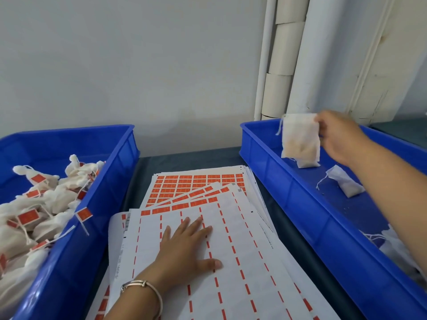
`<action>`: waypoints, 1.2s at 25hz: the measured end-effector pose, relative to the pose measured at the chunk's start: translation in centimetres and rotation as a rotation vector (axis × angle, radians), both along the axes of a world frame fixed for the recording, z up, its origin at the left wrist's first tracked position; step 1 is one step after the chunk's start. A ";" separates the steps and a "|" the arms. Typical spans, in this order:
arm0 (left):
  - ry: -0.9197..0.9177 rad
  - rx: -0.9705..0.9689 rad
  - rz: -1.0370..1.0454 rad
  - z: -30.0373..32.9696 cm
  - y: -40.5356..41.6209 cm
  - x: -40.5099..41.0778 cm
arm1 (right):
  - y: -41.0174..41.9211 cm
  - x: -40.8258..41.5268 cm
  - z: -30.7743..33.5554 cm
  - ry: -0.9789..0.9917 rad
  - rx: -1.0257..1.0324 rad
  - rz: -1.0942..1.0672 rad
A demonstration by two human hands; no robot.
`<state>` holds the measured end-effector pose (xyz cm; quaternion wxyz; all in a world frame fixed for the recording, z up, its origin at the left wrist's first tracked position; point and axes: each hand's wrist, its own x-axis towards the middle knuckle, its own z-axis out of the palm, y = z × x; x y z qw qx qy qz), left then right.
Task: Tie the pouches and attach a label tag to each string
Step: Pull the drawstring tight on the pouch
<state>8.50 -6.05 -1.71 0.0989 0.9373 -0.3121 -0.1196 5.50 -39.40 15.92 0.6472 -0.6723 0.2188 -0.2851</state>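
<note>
My right hand [339, 137] pinches a white cloth pouch [300, 139] by its right edge and holds it up above the right blue tray [307, 199]. The pouch's drawstring dangles loose at its upper left. Another untied pouch [346, 184] lies on that tray's floor, and more pouches [397, 245] sit near the tray's front end under my forearm. My left hand [187, 248] rests flat, fingers spread, on the stacked label sheets [231, 262], most of whose orange labels are peeled off. Orange labels [198, 183] remain on the sheets behind.
The left blue tray [76, 245] holds several tied pouches [46, 204] with orange tags on their strings; one tag hangs over its rim. White rolls and pipes [279, 65] stand against the wall behind the right tray. A dark table surface [184, 160] shows between the trays.
</note>
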 end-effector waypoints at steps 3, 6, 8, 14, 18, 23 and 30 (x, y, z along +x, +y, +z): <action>0.125 -0.484 0.216 2.0 -0.3 -0.2 | 5.9 1.3 2.1 0.005 -0.071 0.119; 0.147 -0.877 0.363 4.1 -0.6 0.0 | 12.3 2.7 0.8 0.088 -0.158 0.232; 0.214 -1.082 0.344 5.5 -0.5 0.0 | 15.5 3.1 -2.1 0.113 -0.165 0.334; 0.127 -1.130 0.442 4.5 0.4 0.9 | 20.4 3.8 -11.0 0.386 -0.041 0.317; 0.039 -0.934 0.501 2.5 0.8 1.5 | 20.3 3.5 -14.2 0.347 -0.075 0.230; -0.162 -0.801 0.432 2.1 1.3 1.5 | 19.3 2.3 -15.7 0.168 -0.181 0.227; -0.266 -0.659 0.355 2.0 0.8 0.8 | 18.9 0.9 -15.1 0.069 -0.624 0.415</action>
